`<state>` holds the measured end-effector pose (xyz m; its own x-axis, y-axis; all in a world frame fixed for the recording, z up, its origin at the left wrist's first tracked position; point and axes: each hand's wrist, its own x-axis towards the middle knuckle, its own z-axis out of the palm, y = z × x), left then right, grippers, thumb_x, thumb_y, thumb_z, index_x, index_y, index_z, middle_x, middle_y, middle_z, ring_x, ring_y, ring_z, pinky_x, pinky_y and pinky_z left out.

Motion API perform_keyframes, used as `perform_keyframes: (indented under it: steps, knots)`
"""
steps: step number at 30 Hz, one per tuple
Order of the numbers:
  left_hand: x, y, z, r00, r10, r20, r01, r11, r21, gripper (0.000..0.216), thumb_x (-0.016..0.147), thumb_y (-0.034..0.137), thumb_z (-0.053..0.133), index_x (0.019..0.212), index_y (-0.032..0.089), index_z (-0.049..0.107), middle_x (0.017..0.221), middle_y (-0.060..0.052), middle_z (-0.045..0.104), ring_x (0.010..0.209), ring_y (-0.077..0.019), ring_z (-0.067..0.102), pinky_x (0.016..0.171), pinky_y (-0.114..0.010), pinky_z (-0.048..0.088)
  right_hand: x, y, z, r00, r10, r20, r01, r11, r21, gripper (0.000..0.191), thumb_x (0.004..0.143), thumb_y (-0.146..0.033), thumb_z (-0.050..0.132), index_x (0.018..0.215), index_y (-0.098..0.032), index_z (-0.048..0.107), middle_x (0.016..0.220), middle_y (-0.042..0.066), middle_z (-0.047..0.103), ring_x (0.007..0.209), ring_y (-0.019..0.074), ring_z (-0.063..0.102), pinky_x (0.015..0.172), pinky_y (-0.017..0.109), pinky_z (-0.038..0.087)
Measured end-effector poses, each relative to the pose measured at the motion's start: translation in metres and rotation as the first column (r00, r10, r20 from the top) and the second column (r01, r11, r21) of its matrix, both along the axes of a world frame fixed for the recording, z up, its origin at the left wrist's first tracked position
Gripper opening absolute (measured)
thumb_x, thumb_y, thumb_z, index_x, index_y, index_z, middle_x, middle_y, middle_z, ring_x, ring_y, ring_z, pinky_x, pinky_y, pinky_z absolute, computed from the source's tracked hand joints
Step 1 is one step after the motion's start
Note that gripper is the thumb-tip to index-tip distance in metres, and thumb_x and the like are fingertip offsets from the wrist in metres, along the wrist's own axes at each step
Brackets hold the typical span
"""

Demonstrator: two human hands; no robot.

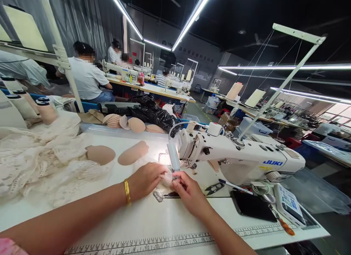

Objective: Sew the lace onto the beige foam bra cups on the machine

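Observation:
Both hands meet in front of the needle area of a white sewing machine [241, 160]. Between them is a small bunch of pale, sheer fabric [166, 178]. My left hand [148, 177], with a gold bracelet at the wrist, has its fingers closed on the fabric's left side. My right hand [189, 191] pinches the right side with thumb and forefinger. The fingertips partly hide the cloth. Left of my left hand lie two beige oval pads [101, 154], one of them nearer the machine. A lit lamp shines beside the needle.
Cream lace fabric [49, 156] is heaped on the left. Thread snips [215, 189], a pen [236, 186], a black phone [253, 205] and a white box [289, 204] lie to the right. A ruler strip [175, 244] runs along the front edge. People sit at machines behind.

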<state>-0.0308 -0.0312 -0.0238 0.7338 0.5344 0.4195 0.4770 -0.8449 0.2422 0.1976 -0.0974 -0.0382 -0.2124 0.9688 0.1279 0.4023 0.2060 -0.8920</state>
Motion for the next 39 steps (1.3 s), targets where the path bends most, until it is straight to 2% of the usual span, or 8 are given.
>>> perform_keyframes:
  steps: [6,8,11,13,19,26,32,39]
  knots:
    - [-0.036,-0.096,0.014,0.918,0.140,0.371,0.046,0.892,-0.450,0.015,0.098,0.032,0.062,0.109,0.025,0.069,0.108,-0.006,0.074,0.098,-0.0251,0.066,0.087,-0.035,0.053,-0.046,-0.024,0.022,0.828,-0.153,-0.539,-0.011,0.958,-0.288,0.057,0.081,-0.045,0.085,0.126,-0.025,0.057,0.075,-0.007,0.060,0.070,0.0144,0.052,0.072,0.028,0.044]
    - [-0.041,-0.125,0.012,0.871,0.320,0.373,0.122,0.595,-0.794,0.026,0.095,0.050,0.069,0.094,0.024,0.072,0.089,-0.005,0.073,0.081,-0.0231,0.066,0.073,-0.032,0.052,-0.061,-0.033,0.023,0.760,-0.187,-0.623,0.023,0.965,-0.262,0.055,0.079,-0.044,0.087,0.123,-0.026,0.060,0.074,-0.008,0.058,0.068,0.0133,0.050,0.071,0.027,0.043]
    - [-0.038,-0.153,0.005,0.753,0.584,0.304,0.437,-0.097,-0.894,0.051,0.079,0.068,0.082,0.100,0.022,0.077,0.095,-0.011,0.078,0.087,-0.0263,0.074,0.077,-0.034,0.057,-0.080,-0.051,0.018,0.668,-0.204,-0.716,0.061,0.973,-0.221,0.051,0.080,-0.045,0.088,0.121,-0.027,0.064,0.074,-0.007,0.056,0.066,0.0128,0.048,0.069,0.027,0.044]
    - [-0.032,-0.156,0.003,0.595,0.762,0.257,0.627,-0.240,-0.741,0.061,0.068,0.067,0.091,0.104,0.019,0.079,0.107,-0.015,0.079,0.104,-0.0303,0.075,0.094,-0.038,0.058,-0.089,-0.066,0.012,0.632,-0.203,-0.748,0.056,0.975,-0.217,0.048,0.081,-0.046,0.088,0.121,-0.029,0.065,0.078,-0.006,0.057,0.069,0.0135,0.051,0.071,0.028,0.046]
    - [-0.022,-0.137,0.022,0.188,0.907,0.377,0.694,0.149,-0.705,0.037,0.068,0.036,0.098,0.095,0.018,0.078,0.114,-0.011,0.078,0.112,-0.0314,0.071,0.090,-0.035,0.059,-0.094,-0.111,-0.015,0.594,-0.288,-0.751,0.133,0.956,-0.261,0.056,0.080,-0.055,0.089,0.125,-0.031,0.065,0.079,-0.004,0.057,0.066,0.0146,0.054,0.066,0.028,0.046]
    - [-0.015,-0.138,0.027,0.338,0.895,0.293,0.696,-0.028,-0.718,0.052,0.073,0.062,0.089,0.090,0.015,0.075,0.100,-0.012,0.080,0.094,-0.0314,0.073,0.074,-0.036,0.058,-0.094,-0.115,-0.012,0.623,-0.343,-0.703,0.198,0.939,-0.282,0.088,0.074,-0.059,0.092,0.146,-0.030,0.052,0.091,0.002,0.070,0.089,0.0255,0.069,0.083,0.038,0.056]
    - [-0.014,-0.140,0.034,0.290,0.858,0.425,0.652,0.148,-0.743,0.047,0.065,0.048,0.098,0.091,0.014,0.078,0.099,-0.010,0.079,0.096,-0.0296,0.072,0.077,-0.033,0.057,-0.092,-0.116,-0.016,0.628,-0.350,-0.695,0.212,0.936,-0.280,0.079,0.078,-0.056,0.089,0.143,-0.029,0.055,0.095,0.003,0.072,0.092,0.0251,0.070,0.085,0.038,0.057]
    - [-0.011,-0.136,0.033,0.257,0.898,0.357,0.663,0.105,-0.741,0.042,0.062,0.046,0.100,0.079,0.015,0.077,0.094,-0.010,0.080,0.090,-0.0278,0.071,0.069,-0.030,0.055,-0.091,-0.114,-0.019,0.604,-0.373,-0.705,0.234,0.928,-0.291,0.081,0.075,-0.056,0.092,0.143,-0.028,0.057,0.097,0.004,0.072,0.097,0.0273,0.070,0.091,0.043,0.057]
